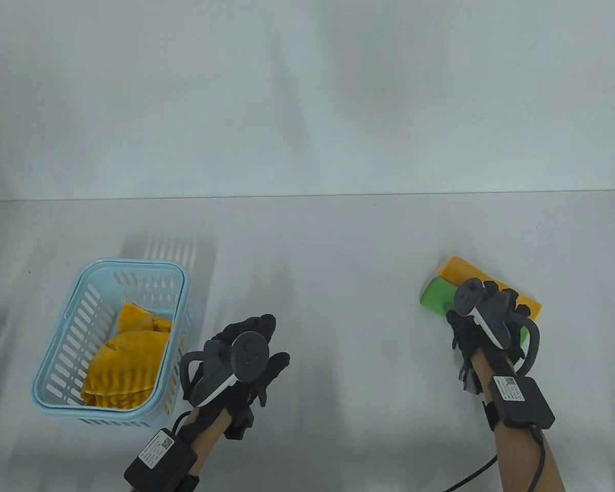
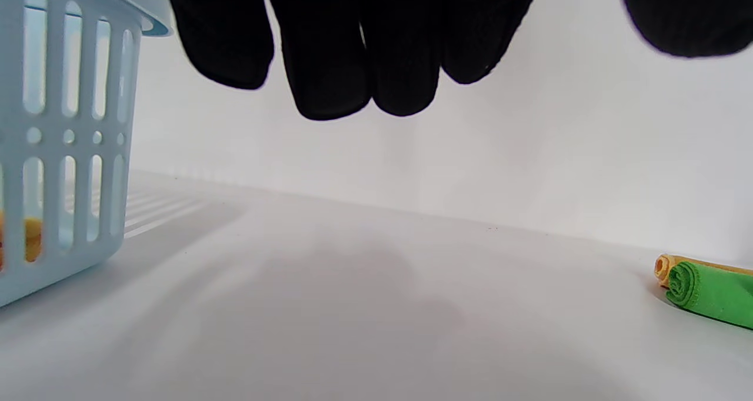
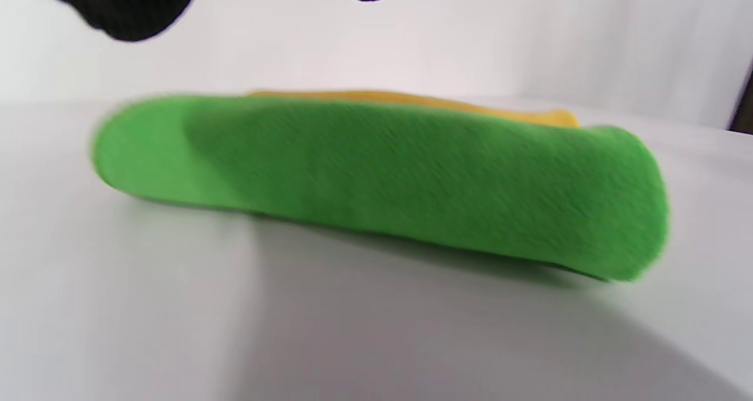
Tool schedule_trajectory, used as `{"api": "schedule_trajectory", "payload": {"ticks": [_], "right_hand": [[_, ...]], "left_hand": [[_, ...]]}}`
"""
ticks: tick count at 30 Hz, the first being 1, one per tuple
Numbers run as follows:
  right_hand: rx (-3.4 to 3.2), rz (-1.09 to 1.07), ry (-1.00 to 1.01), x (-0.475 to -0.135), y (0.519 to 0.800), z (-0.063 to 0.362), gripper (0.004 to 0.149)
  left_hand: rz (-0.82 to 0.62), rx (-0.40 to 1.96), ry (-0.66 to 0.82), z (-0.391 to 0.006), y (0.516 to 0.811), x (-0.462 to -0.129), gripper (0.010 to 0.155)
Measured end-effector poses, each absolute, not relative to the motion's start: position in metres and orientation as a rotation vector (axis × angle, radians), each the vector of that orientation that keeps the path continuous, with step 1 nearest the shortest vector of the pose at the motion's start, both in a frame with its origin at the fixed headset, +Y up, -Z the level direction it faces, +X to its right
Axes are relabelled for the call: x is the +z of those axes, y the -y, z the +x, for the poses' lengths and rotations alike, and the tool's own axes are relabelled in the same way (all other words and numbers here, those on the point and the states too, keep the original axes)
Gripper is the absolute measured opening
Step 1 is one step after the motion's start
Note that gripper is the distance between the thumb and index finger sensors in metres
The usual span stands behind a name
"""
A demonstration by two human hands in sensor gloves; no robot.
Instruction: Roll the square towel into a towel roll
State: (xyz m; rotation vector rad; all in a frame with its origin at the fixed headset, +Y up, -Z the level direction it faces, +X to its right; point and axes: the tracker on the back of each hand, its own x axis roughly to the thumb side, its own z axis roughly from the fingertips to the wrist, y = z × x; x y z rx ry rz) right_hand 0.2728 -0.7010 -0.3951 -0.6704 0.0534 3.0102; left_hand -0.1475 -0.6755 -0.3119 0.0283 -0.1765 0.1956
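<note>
A rolled green towel [image 1: 437, 296] lies on the table at the right, with a rolled orange towel [image 1: 464, 269] touching it on its far side. My right hand [image 1: 479, 318] hovers over both rolls with its fingers open. In the right wrist view the green roll [image 3: 376, 177] fills the frame, and my fingertips [image 3: 129, 7] sit above it without touching it. My left hand [image 1: 256, 348] is open and empty, fingers spread above the table to the right of the basket. In the left wrist view its fingers [image 2: 335, 66] hang over bare table, and both rolls [image 2: 715, 292] show at the far right.
A light blue slotted basket [image 1: 107, 266] stands at the left and holds crumpled yellow-orange towels [image 1: 128, 359]. It also shows at the left edge of the left wrist view [image 2: 70, 124]. The white table stretches between the basket and the rolls, ending at a white back wall.
</note>
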Motion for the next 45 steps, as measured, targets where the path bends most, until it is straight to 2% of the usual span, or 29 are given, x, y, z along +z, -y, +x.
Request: {"api": "schedule_trajectory", "payload": {"ticks": [10,15,24,29,40,45], "right_hand": [[2.919,-0.339,0.083,-0.376,0.647,0.206,0.074],[2.865,-0.171,0.135,-0.359,0.637,0.169,0.076],[2.674,0.069,0.125,-0.323,0.658,0.114,0.082],[2.711,0.159,0.13,-0.31,0.67,0.101,0.083],[2.769,0.19,0.068,-0.308,0.685,0.097,0.083],[2.77,0.177,0.045,-0.31,0.687,0.099,0.083]], "left_hand": [[0.049,0.203,0.184,-0.147,0.674,-0.31,0.081],[0.043,0.226,0.188,-0.146,0.673,-0.308,0.083],[0.067,0.274,0.211,-0.138,0.662,-0.298,0.084],[0.115,0.282,0.192,-0.145,0.641,-0.297,0.085],[0.161,0.282,0.101,-0.206,0.565,-0.303,0.087],[0.126,0.209,0.006,-0.242,0.552,-0.316,0.086]]}}
